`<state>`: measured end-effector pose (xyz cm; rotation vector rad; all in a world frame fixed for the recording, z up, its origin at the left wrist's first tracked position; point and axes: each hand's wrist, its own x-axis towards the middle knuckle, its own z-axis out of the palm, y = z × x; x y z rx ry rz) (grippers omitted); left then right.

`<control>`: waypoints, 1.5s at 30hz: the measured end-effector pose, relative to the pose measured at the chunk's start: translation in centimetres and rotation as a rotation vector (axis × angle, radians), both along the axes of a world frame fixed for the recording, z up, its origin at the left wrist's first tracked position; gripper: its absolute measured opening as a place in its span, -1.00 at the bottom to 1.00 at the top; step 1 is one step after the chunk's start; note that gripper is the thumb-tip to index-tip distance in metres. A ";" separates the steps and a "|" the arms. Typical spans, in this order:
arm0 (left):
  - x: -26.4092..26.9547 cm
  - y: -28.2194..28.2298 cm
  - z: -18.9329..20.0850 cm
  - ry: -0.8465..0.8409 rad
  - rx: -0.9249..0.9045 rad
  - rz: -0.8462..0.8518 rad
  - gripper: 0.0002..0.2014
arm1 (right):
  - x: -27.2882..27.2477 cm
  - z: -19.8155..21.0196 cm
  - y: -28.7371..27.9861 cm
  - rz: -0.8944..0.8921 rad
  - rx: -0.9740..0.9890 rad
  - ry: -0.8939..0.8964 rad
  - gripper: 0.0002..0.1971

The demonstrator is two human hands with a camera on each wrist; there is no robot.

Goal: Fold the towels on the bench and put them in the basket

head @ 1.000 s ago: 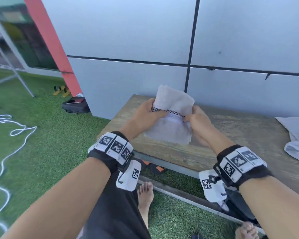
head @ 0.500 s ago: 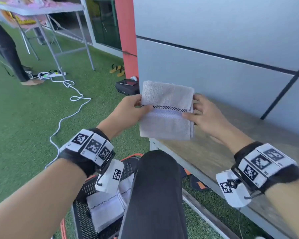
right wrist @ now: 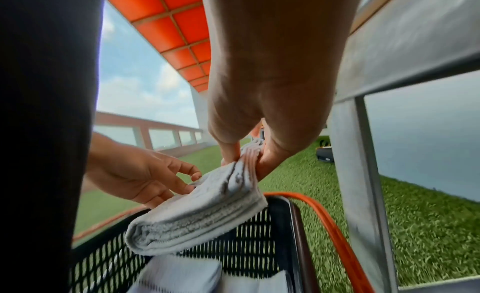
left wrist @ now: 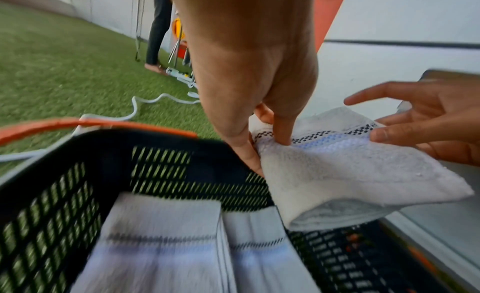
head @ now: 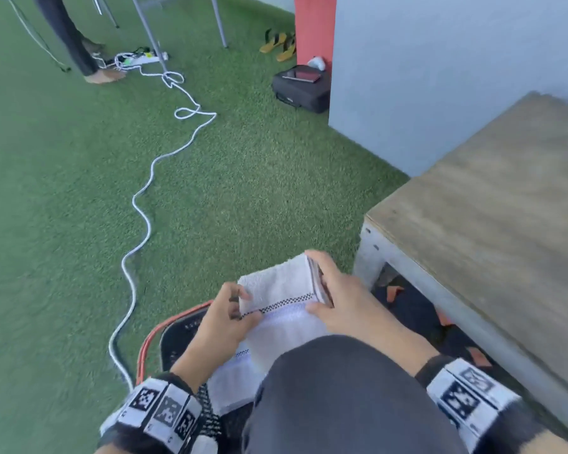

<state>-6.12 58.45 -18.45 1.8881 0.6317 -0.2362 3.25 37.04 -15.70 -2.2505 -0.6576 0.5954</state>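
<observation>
A folded white towel (head: pixel 277 290) with a checkered band hangs just above a black mesh basket (head: pixel 177 335) with an orange rim, which stands on the grass left of the wooden bench (head: pixel 489 208). My left hand (head: pixel 243 306) pinches the towel's left edge at the band. My right hand (head: pixel 318 283) pinches its right, layered edge. In the left wrist view the towel (left wrist: pixel 337 168) sags over the basket wall (left wrist: pixel 161 170), and two folded towels (left wrist: pixel 161 246) lie side by side inside. The right wrist view shows the towel (right wrist: pixel 202 211) from below, with thumb and fingers closed on its stacked layers.
My dark-clothed knee (head: pixel 341 388) covers the basket's near right part. A white cable (head: pixel 138 224) snakes across the grass to a power strip. A black bag (head: pixel 300 86) lies by the wall, and another person's leg (head: pixel 76 44) stands far left beside table legs.
Both hands carried the folded towel off the bench, left and down, until it hangs over the basket. The head view swung down with it.
</observation>
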 end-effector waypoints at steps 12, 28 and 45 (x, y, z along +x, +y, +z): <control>1.1 -3.7 -11.3 0.344 -0.117 0.050 -0.71 | -1.8 -8.3 1.7 0.203 -0.453 0.038 -0.77; 2.7 -3.6 -13.5 0.461 0.014 0.173 -0.53 | -2.3 -10.4 2.9 0.209 -0.565 0.086 -0.26; 6.7 -3.7 -4.7 0.313 0.042 -0.066 -0.86 | -0.3 -4.1 1.9 0.216 -0.335 0.026 -0.41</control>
